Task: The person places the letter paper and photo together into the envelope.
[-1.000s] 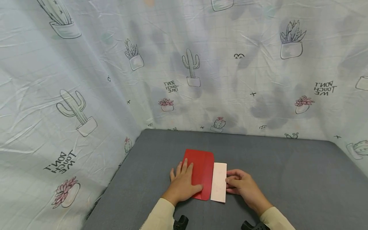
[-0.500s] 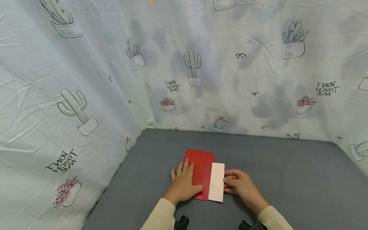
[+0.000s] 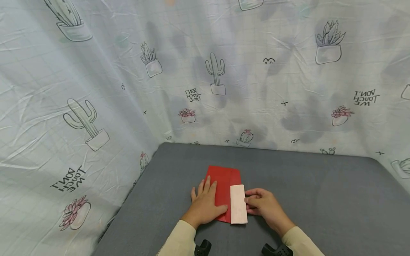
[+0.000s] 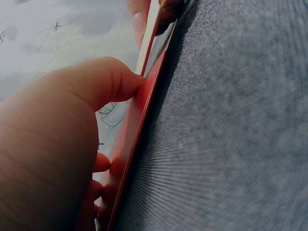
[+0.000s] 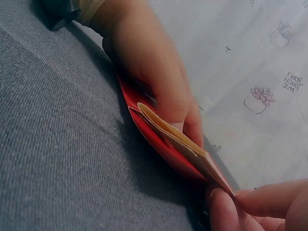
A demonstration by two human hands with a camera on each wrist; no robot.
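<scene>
A red envelope (image 3: 221,177) lies on the grey tabletop in the head view. My left hand (image 3: 205,206) rests flat on its left part, fingers spread and straight. The thumb presses near the envelope's face, as the left wrist view also shows along the red envelope (image 4: 132,130). My right hand (image 3: 264,208) pinches the right edge of a folded pale pink paper (image 3: 238,204) between thumb and fingers. That paper overlaps the envelope's right side. Layers show at the edge of the folded paper (image 5: 187,149) in the right wrist view, tilted above the red envelope.
The grey cloth-covered tabletop (image 3: 320,199) spreads around both hands. Behind it and along the left hangs a pale curtain (image 3: 153,21) printed with cacti and potted plants. A dark wrist camera (image 3: 203,248) sits at my left cuff, with another (image 3: 277,250) at my right.
My right hand has moved left with the folded pale pink paper, from beside the envelope to over its right side. The left hand stays in place on the envelope.
</scene>
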